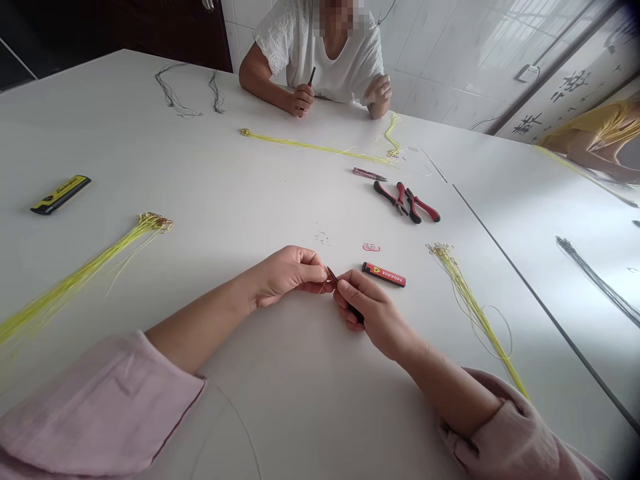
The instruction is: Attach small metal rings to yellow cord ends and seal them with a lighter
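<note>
My left hand (293, 277) is closed in a pinch on a thin pale cord (323, 289), of which only a short bit shows at the fingertips. My right hand (365, 303) is wrapped round a slim dark pointed tool (332, 275); its tip meets the left fingertips, and its kind is mostly hidden by the fingers. Just beyond the right hand lies a red Ferrari lighter (384, 274). A thin cord (245, 427) curves over the table below my hands. Tiny dark bits (321, 237) are scattered ahead of the left hand.
Yellow cord bundles lie left (113, 250), right (475, 310) and across the far side (315, 145). Two red-black pliers (407, 201), a pen-like tool (369, 174) and a yellow lighter (61, 195) rest on the white table (225, 200). A person (320, 60) opposite holds a tool; another (590, 143) works at right.
</note>
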The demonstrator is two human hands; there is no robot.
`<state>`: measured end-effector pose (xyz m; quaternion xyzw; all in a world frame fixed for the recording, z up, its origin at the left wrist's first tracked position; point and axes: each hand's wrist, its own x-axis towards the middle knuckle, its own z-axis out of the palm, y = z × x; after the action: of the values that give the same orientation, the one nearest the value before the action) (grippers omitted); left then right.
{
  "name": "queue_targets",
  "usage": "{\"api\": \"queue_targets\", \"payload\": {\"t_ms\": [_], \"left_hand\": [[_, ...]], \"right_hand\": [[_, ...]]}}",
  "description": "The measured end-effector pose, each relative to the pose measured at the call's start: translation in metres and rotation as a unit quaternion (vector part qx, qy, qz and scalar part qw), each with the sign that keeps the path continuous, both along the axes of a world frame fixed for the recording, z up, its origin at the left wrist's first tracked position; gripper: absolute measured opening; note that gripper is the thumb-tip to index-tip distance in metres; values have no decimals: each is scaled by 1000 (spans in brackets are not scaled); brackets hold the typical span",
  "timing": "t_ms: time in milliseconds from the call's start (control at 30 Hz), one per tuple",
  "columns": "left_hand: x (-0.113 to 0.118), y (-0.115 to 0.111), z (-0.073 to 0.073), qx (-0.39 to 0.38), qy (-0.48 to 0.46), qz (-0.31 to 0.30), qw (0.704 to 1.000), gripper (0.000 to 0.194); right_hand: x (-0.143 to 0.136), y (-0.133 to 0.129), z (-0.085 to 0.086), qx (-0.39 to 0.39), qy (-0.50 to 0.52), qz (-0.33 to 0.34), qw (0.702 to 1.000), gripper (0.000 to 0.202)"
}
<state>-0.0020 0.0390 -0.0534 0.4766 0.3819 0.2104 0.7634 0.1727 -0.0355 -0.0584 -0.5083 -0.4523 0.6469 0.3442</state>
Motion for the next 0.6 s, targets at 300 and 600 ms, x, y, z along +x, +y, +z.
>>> {"api": "queue_targets", "payload": {"t_ms": [300,600], "left_hand": [[0,1,0,4,8,-2,1000,10],[0,0,1,7,9,-5,1000,9]], "right_hand": [[-2,0,-4,9,-13,-10,1000,27],[-3,0,-1,1,-1,-13,1000,28]]}}
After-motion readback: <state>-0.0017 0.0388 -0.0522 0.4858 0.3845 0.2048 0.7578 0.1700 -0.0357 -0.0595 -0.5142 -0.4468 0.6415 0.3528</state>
